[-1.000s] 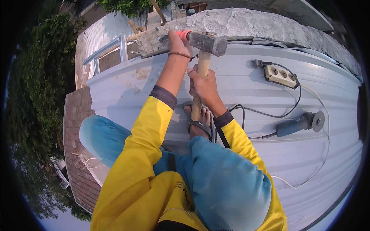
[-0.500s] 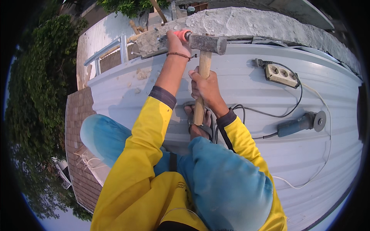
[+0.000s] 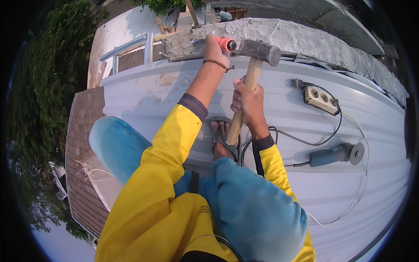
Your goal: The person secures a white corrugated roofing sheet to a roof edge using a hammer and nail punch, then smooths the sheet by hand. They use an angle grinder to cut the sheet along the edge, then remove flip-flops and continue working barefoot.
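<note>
Left hand: fingers wrapped round red tool, at wall edge; tip hidden. Probably stiff; best held by padded grip. Right hand: fingers closed round wooden handle of hammer, head just beside red tool, apart. Likely head-heavy, rigid; hold by handle. Farther right: socket strip, grinder, on roof sheet.

I see bright daylight, shadows falling left across pale roof, left trees dim, edges bowing toward black rim
</note>
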The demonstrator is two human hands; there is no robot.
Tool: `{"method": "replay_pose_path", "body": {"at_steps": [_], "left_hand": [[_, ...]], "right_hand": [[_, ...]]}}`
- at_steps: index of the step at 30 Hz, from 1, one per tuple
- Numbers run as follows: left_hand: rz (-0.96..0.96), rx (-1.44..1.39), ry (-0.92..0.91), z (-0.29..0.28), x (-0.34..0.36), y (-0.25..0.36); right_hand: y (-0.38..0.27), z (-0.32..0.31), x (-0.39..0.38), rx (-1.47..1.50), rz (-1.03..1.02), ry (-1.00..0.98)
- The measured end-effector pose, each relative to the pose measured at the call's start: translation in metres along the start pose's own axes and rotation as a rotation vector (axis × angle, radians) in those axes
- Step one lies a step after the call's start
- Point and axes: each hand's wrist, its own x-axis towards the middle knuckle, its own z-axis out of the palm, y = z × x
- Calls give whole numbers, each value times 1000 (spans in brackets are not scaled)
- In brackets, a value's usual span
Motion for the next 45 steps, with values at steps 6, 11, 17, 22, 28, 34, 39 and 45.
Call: {"method": "replay_pose_path", "body": {"at_steps": [6,11,17,22,28,34,39,45], "left_hand": [[47,31,13,2,-4,-4],[20,73,7,5,-8,0],[17,376,0,-3,-26,12],[27,801,-13,-31,-36,42],[278,978,-126,-50,-65,23],[114,563,-13,-48,-98,5],[34,387,-53,-48,-78,25],[-23,372,-25,-47,-67,30]], "right_hand": [[-3,10,-9,283,-480,24],[19,17,7,-178,16,-4],[27,-3,-15,-64,-26,3],[28,1,-22,-90,-5,31],[33,-5,-28,-174,-31,47],[24,-1,-36,-239,-188,71],[4,15,-51,-124,-491,16],[1,29,-55,140,-919,-170]]}}
